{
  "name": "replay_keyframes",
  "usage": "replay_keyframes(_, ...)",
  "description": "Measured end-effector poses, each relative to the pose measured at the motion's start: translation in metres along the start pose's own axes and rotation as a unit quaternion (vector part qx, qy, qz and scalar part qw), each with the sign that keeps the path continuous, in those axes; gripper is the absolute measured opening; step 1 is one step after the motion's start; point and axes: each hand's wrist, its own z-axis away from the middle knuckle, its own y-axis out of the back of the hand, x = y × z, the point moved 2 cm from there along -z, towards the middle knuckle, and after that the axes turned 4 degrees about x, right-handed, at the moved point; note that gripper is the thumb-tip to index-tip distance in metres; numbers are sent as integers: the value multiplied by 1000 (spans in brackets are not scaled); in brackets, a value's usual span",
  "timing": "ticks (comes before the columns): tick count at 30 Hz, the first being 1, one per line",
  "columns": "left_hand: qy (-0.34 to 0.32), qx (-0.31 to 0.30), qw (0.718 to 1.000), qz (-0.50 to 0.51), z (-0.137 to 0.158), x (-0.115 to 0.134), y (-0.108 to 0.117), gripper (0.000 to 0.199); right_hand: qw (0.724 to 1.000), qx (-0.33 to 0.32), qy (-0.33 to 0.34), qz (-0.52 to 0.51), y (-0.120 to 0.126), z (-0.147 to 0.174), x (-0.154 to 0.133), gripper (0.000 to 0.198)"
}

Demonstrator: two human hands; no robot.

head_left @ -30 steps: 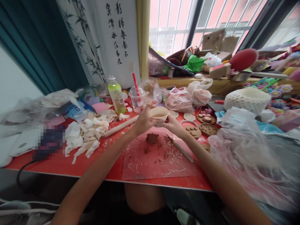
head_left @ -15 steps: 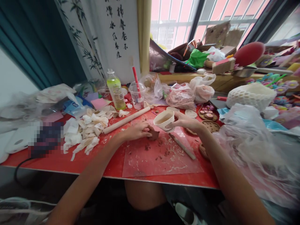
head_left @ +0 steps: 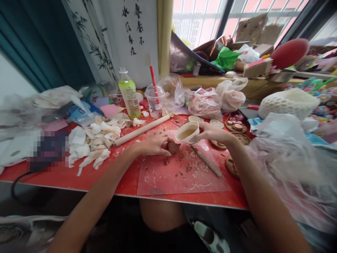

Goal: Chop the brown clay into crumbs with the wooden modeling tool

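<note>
My left hand (head_left: 156, 144) is closed round one side of a small lump of brown clay (head_left: 173, 147), low over the clear mat (head_left: 168, 182). Right beside it, my right hand (head_left: 212, 133) grips a pale paper cup (head_left: 187, 133) by its side. The cup leans towards the clay and has a yellowish-brown liquid in it. Brown crumbs and pale shavings are scattered on the mat. A thin stick-like tool (head_left: 207, 161) lies there, to the right of the clay.
A wooden rolling pin (head_left: 143, 130) lies left of the cup, by a heap of pale scraps (head_left: 97, 140). Behind stand a green drink bottle (head_left: 129, 95) and a plastic cup with a red straw (head_left: 154, 102). Round clay pieces (head_left: 233, 165) and plastic bags (head_left: 284, 168) flank my right arm.
My left fingers have shifted on the clay lump, and more of it now shows. The cup stays tilted in my right hand. The whole view has moved slightly.
</note>
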Motion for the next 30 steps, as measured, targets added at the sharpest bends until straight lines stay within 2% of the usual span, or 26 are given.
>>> replay_keyframes(6,7,6,1000,-26,-1,1,0,39,1000,-19,7,-9,-1,0,1,50)
replay_keyframes(30,5,18,999,-32,0,-4,-3,41,1000,-12,19,-4,-3,-1,-2,48)
